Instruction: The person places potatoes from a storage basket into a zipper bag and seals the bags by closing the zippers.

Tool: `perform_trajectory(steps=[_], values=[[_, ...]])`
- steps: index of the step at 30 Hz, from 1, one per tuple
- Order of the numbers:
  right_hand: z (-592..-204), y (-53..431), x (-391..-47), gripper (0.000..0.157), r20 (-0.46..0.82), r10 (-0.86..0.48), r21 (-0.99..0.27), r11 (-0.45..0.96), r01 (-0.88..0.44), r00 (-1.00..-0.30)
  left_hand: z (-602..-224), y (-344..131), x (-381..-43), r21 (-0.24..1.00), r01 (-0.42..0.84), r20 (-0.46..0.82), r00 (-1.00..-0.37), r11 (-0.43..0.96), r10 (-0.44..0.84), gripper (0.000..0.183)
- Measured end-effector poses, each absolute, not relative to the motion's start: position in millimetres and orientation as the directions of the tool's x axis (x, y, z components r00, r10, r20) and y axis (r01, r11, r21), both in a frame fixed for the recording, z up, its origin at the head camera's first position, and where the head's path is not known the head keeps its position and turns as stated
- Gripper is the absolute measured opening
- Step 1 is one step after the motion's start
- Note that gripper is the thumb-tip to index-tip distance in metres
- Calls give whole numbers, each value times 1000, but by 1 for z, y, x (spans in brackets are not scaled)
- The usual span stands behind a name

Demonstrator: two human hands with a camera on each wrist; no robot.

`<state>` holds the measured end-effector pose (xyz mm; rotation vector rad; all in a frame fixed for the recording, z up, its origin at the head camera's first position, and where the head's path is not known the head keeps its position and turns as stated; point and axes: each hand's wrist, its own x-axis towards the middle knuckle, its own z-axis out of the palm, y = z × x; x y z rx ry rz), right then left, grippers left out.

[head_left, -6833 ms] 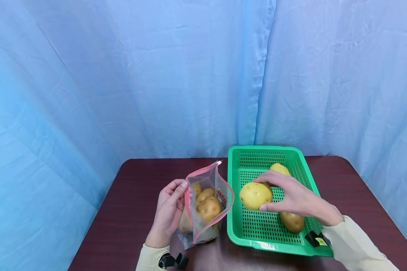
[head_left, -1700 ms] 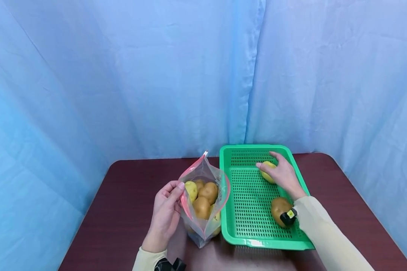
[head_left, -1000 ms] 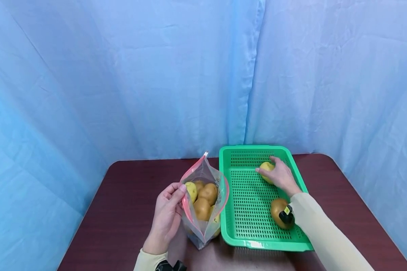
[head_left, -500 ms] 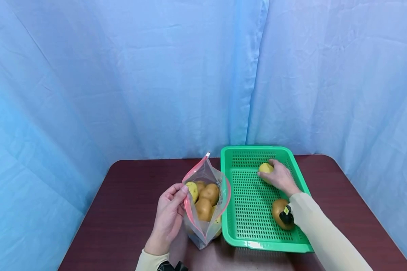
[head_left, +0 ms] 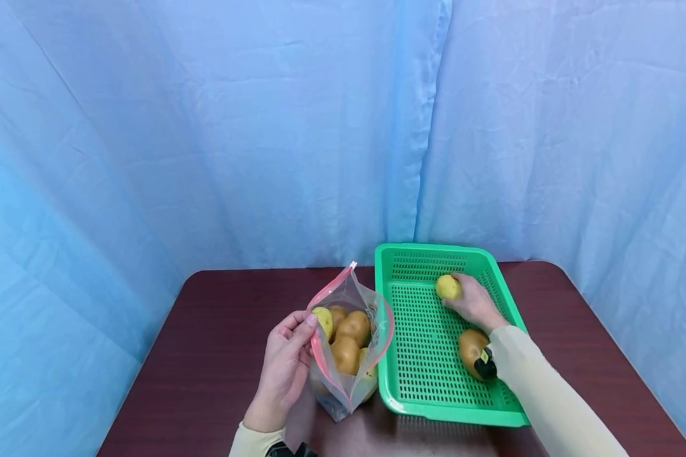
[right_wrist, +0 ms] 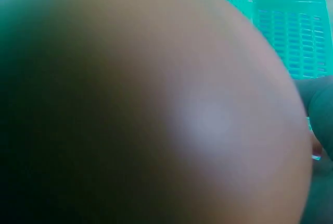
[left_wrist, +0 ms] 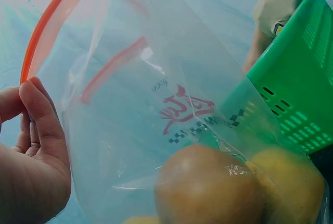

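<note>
My left hand (head_left: 286, 365) pinches the pink-edged rim of a clear zip bag (head_left: 334, 393) between thumb and fingers. The bag's mouth gapes, and several brown potatoes (head_left: 345, 354) and yellow ones (head_left: 322, 322) lie inside. In the left wrist view, the left hand (left_wrist: 36, 156) grips the rim beside a printed red logo. My right hand (head_left: 474, 299) grips a yellow potato (head_left: 448, 287) inside the green basket (head_left: 457, 416), near its far end. A brown potato (head_left: 471, 349) lies under the right wrist; a blurred brown potato (right_wrist: 156, 104) fills most of the right wrist view.
The basket stands right beside the bag on a dark red-brown table (head_left: 206, 355). Its walls rise around the right hand. A blue curtain (head_left: 297, 127) hangs behind the table's far edge.
Earlier, my right hand held another yellow potato over the basket; more yellow potatoes now show in the bag. The right hand has since closed around the far yellow potato. The left hand keeps its pinch.
</note>
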<state>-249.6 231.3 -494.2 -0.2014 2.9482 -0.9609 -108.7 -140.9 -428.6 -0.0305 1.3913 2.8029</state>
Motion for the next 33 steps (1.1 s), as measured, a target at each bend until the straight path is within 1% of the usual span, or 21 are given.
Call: perform_trajectory(steps=[6,10,13,18,26,33], values=[[-495,235,-250,76,-40,-101,-604,795,-57,-994,-427,-140,-109,807,-16,-9,-1000,-590,14,12],[-491,235,-249,76,-46,-101,-610,790,-52,-994,-428,-141,-110,812,-11,1,-1000,-583,20,9],[-485,233,-248,74,-27,-108,-612,788,-69,-994,-428,-141,-110,815,-5,12,-1000,-580,25,6],[-470,225,-249,74,5,-119,-642,761,-94,-993,-428,-142,-112,813,7,17,-1000,-582,11,6],[-447,208,-238,76,18,-125,-693,714,-102,-992,-427,-144,-111,814,-3,-5,-1000,-581,-1,8],[-423,197,-222,76,101,-148,-708,684,-176,-984,-428,-144,-111,822,-9,-8,-1000,-569,4,5]])
